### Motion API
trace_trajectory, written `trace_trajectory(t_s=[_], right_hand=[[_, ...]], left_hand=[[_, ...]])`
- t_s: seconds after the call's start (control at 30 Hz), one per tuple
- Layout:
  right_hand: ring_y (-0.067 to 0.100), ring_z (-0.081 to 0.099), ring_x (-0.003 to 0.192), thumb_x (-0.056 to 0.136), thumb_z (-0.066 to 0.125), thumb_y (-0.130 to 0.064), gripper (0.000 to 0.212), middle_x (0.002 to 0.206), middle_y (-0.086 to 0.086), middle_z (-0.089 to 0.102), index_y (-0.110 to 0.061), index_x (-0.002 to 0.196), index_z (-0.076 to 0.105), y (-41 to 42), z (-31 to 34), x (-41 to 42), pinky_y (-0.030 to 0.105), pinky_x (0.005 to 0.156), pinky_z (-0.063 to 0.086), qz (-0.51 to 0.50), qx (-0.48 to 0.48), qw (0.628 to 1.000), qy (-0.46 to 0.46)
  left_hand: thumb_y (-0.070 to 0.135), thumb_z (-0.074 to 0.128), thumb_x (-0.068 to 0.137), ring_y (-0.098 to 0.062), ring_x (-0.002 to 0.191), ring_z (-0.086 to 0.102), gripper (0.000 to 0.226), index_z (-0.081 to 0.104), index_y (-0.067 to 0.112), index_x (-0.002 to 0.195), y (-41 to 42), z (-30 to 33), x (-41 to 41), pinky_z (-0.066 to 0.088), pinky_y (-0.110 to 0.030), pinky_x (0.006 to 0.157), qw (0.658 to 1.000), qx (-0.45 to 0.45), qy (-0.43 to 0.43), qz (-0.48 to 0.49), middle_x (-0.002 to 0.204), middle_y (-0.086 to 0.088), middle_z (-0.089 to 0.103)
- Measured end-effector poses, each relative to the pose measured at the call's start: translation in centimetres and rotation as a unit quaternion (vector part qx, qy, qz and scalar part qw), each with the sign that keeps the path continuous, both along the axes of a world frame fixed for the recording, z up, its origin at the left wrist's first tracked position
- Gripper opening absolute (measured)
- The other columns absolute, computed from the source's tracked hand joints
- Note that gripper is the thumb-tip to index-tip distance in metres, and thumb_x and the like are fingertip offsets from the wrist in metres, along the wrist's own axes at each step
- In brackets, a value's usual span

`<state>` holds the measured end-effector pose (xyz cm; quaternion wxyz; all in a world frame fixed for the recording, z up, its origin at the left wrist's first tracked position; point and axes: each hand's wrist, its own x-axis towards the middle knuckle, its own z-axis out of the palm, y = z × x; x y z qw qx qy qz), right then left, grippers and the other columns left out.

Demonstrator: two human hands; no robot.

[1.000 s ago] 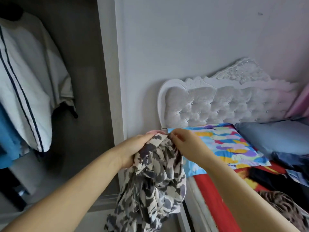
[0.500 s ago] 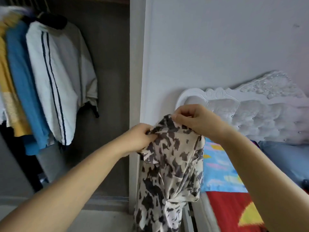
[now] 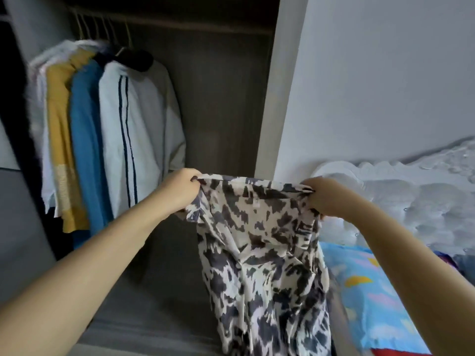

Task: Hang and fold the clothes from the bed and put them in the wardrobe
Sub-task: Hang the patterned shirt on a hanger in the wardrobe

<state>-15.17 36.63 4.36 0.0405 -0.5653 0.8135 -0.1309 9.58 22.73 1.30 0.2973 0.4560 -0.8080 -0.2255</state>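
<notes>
A cream garment with dark blotchy print [image 3: 262, 253] hangs in front of me, its top edge stretched level between both hands. My left hand [image 3: 180, 191] grips the left end of that edge. My right hand [image 3: 323, 199] grips the right end. The cloth drops down past the bottom of the view. Behind it stands the open wardrobe [image 3: 218, 104], where a white top with dark stripes [image 3: 136, 140], a blue one [image 3: 84, 150] and a yellow one [image 3: 59, 140] hang from the rail.
The wardrobe's white side panel [image 3: 272, 104] rises just behind the garment. The bed lies to the right, with a white tufted headboard [image 3: 411, 196] and a colourful pillow [image 3: 372, 299]. To the right of the hung clothes the wardrobe holds nothing.
My hands have pulled apart and risen, spreading the bunched garment's top edge wide. The view has swung left and up, bringing the wardrobe rail and more hung clothes into sight.
</notes>
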Motion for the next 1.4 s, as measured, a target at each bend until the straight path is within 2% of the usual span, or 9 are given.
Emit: trace_trajectory(t_s=[0.2,0.43,0.53,0.63,0.73,0.83,1.03,1.13,1.4], right_hand=[[0.013,0.062,0.058,0.079,0.029,0.008,0.056,0.093,0.003,0.064,-0.029,0.097,0.067,-9.1,3.1,6.7,0.018,0.046,0.044,0.031,-0.135,0.979,-0.151],[0.023,0.067,0.057,0.085,0.025,0.008,0.055,0.106,0.010,0.059,-0.028,0.095,0.064,-16.0,3.9,10.4,0.024,0.044,0.053,-0.037,-0.150,0.961,-0.229],[0.022,0.066,0.065,0.085,0.025,0.007,0.054,0.112,0.011,0.058,-0.023,0.104,0.065,-18.4,3.9,10.5,0.019,0.043,0.050,-0.041,-0.097,0.981,-0.165],[0.026,0.063,0.090,0.086,0.029,0.005,0.052,0.120,0.010,0.061,-0.017,0.117,0.064,-20.6,5.0,10.8,0.028,0.065,0.056,-0.026,-0.018,0.996,-0.078],[0.022,0.066,0.082,0.093,0.037,-0.004,0.037,0.109,0.009,0.064,-0.015,0.120,0.059,-23.4,7.2,10.9,0.037,0.074,0.059,0.001,0.056,0.994,-0.091],[0.022,0.062,0.082,0.096,0.047,-0.012,0.030,0.101,0.012,0.061,-0.009,0.124,0.056,-28.2,10.7,10.2,0.030,0.067,0.053,-0.005,0.049,0.999,-0.019],[0.039,0.036,0.131,0.093,0.050,-0.011,0.048,0.145,0.021,0.033,-0.006,0.140,0.038,-36.2,17.0,3.3,0.048,0.097,0.040,-0.193,-0.132,0.928,0.289],[0.041,0.028,0.136,0.097,0.042,-0.011,0.049,0.151,0.024,0.023,-0.005,0.145,0.030,-37.9,17.9,-0.8,0.051,0.102,0.034,-0.254,-0.114,0.906,0.319],[0.037,0.055,0.116,0.100,0.034,-0.004,0.033,0.125,0.021,0.058,0.003,0.120,0.059,-39.9,17.0,-6.5,0.042,0.091,0.043,-0.299,-0.154,0.894,0.296]], left_hand=[[0.002,0.039,0.091,-0.017,0.075,0.056,0.028,0.061,0.010,0.075,-7.2,-0.6,4.8,0.038,-0.014,0.054,0.989,0.023,-0.122,-0.079,0.072,0.001,0.055],[0.048,0.051,0.093,-0.002,0.096,0.063,0.024,0.067,0.033,0.100,-13.4,-1.5,8.1,0.045,-0.017,0.090,0.938,0.250,0.027,-0.240,0.103,0.015,0.068],[0.067,0.062,0.073,0.006,0.095,0.064,0.043,0.062,0.039,0.106,-15.1,-0.1,8.3,0.048,-0.011,0.083,0.897,0.244,-0.097,-0.355,0.104,0.026,0.068],[0.037,0.068,0.087,-0.010,0.065,0.058,0.024,0.064,0.013,0.084,-17.2,0.6,7.3,0.045,-0.023,0.062,0.913,0.105,-0.224,-0.326,0.076,0.004,0.065],[0.020,0.057,0.095,-0.012,0.057,0.047,0.019,0.062,0.014,0.078,-20.7,1.8,5.4,0.035,-0.020,0.048,0.975,0.122,-0.003,-0.186,0.068,-0.002,0.053],[0.008,0.053,0.094,-0.022,0.068,0.050,0.019,0.065,0.017,0.084,-24.3,4.3,2.9,0.037,-0.026,0.059,0.955,0.166,0.214,-0.121,0.075,-0.014,0.055],[0.004,0.056,0.084,-0.021,0.066,0.053,0.036,0.073,0.026,0.062,-28.5,6.8,-1.3,0.038,-0.031,0.062,0.954,0.110,0.215,-0.179,0.064,-0.003,0.062],[0.003,0.053,0.084,-0.011,0.058,0.057,0.037,0.072,0.025,0.062,-30.7,7.6,-2.3,0.041,-0.021,0.055,0.945,0.093,0.246,-0.196,0.058,0.005,0.063],[0.001,0.051,0.083,-0.014,0.060,0.065,0.031,0.068,0.018,0.062,-35.3,6.6,-3.6,0.047,-0.026,0.061,0.926,0.138,0.278,-0.217,0.065,-0.004,0.068]])
